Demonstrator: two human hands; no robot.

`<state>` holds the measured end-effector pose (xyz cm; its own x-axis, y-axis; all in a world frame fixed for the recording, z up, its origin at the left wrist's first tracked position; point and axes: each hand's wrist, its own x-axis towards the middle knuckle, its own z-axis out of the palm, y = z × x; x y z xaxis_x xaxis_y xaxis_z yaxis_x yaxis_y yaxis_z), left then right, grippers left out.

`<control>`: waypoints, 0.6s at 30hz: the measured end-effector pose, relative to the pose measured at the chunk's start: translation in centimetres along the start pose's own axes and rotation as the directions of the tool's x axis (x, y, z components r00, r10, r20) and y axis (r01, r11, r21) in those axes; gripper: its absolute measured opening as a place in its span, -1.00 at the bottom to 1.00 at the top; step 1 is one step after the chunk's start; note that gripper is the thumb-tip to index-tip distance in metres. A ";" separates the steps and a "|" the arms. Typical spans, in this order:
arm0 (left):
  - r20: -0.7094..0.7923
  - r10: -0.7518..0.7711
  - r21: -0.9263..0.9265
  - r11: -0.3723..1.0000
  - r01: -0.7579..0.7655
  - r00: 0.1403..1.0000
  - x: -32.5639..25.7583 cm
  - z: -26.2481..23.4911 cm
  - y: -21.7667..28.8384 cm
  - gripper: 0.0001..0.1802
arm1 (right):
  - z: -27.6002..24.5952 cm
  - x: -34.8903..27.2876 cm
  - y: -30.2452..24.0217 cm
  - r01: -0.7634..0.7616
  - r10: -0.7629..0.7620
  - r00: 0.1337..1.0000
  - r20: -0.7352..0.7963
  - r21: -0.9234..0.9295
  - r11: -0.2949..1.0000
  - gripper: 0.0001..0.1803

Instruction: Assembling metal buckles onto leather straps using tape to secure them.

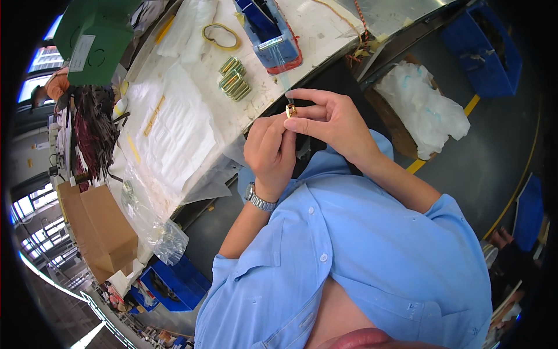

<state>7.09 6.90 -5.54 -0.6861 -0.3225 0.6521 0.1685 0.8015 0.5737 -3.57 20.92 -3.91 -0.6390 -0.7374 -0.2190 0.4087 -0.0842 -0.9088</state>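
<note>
Both hands are up off the table point(325, 23), just past its near edge, above my lap. Right hand point(334, 119) pinches a small gold buckle point(291, 110) between thumb and forefinger, other fingers curled loosely. Left hand point(270, 152) is closed against it, fingertips pressed to the buckle's lower side; whether it grips a strap end I cannot tell, as the fingers hide it.

I judge this is a fitting step on the buckle. To do it well: keep the right pinch firm on the frame, work with the left fingertips only, hold both wrists close so the piece does not twist.

A stack of gold buckles point(234, 78) lies mid-table near the near edge. A blue tape dispenser point(267, 29) stands beside them toward the far edge.
</note>
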 end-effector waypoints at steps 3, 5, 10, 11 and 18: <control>0.072 0.015 -0.043 0.999 -0.012 0.997 0.8 -0.2 0.1 -0.91 | -0.4 0.2 -0.5 0.005 -0.005 1.000 0.006 -0.065 0.998 -0.33; 0.184 -0.034 0.006 0.999 0.034 0.982 1.4 -0.5 0.1 -0.88 | -0.5 0.3 -0.6 -0.001 0.002 1.000 0.012 -0.095 0.995 -0.35; 0.315 -0.327 -0.064 0.930 0.363 0.891 3.5 -1.4 0.5 -0.91 | -0.2 0.3 0.0 0.079 -0.079 0.997 0.014 -0.025 0.997 -0.49; 0.377 -0.400 -0.101 0.879 0.466 0.836 4.2 -1.5 0.6 -0.85 | -0.1 0.3 0.1 0.080 -0.080 0.997 0.008 -0.022 0.997 -0.49; 0.690 -0.470 -0.091 0.697 0.711 0.550 9.1 -2.3 -1.7 -0.74 | -0.6 0.6 0.7 0.078 -0.077 0.997 0.018 -0.043 0.996 -0.53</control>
<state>2.21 1.41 0.52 -0.9450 -0.2069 -0.2533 -0.3057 0.2840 0.9088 -4.03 20.83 -4.90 -0.6566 -0.7408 -0.1418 0.3290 -0.1122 -0.9376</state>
